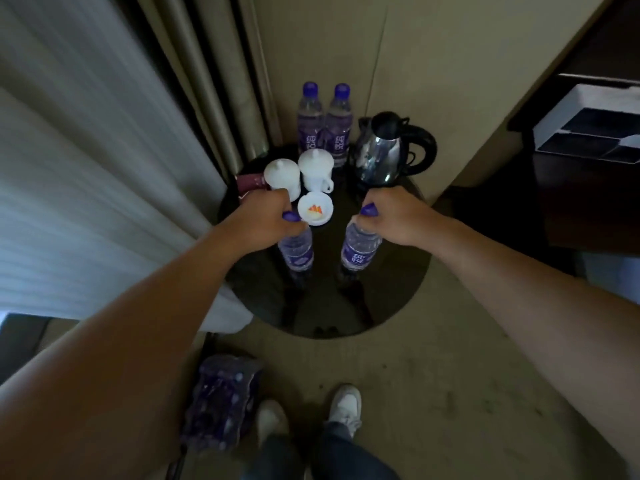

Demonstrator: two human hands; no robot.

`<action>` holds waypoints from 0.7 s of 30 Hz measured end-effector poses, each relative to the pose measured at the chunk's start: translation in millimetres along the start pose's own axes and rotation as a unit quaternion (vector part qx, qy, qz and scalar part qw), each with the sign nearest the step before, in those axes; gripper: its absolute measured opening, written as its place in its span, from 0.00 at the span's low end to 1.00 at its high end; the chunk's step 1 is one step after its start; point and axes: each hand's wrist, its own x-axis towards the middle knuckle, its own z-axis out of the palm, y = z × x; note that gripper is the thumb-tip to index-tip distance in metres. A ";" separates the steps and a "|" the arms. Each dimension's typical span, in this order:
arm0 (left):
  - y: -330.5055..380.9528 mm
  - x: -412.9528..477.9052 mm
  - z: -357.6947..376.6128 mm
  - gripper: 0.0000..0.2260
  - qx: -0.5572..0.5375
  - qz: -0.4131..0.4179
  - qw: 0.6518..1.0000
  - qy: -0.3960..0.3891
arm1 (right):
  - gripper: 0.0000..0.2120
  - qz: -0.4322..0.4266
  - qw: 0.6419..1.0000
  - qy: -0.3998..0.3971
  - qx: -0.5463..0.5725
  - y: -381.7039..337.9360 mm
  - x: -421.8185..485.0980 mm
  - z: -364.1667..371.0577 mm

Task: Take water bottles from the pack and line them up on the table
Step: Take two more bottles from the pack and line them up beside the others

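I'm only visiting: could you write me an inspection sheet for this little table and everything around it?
Surface: round dark table, glossy and reflective.
Job's things: back bottles upright, side by side; left bottle and right bottle upright nearer the front, apart; pack on the floor.
Clutter: kettle, lidded cups, white dish, maroon box.
Grippers: left hand grips the left bottle's neck; right hand grips the right bottle's.
Cables: nothing seen.
Surroundings: curtains, carpet, white shoes.

The bottles (360, 247) are clear, with purple caps and purple labels bearing white characters. The cups (282, 176) are white, the kettle (379, 157) silver and black, the table (322, 306) black.
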 end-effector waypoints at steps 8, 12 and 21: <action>-5.2 14.5 -2.9 0.14 -0.016 -0.022 0.999 -0.031 | 0.15 0.030 0.999 -0.011 0.026 1.1 22.9 23.6; -16.7 19.6 0.0 0.15 -0.012 -0.018 1.000 -0.012 | 0.14 0.039 0.997 0.004 0.066 1.7 35.6 27.8; -27.1 26.5 21.4 0.24 -0.089 0.008 0.993 -0.078 | 0.24 0.155 0.979 0.018 0.130 6.8 36.6 58.4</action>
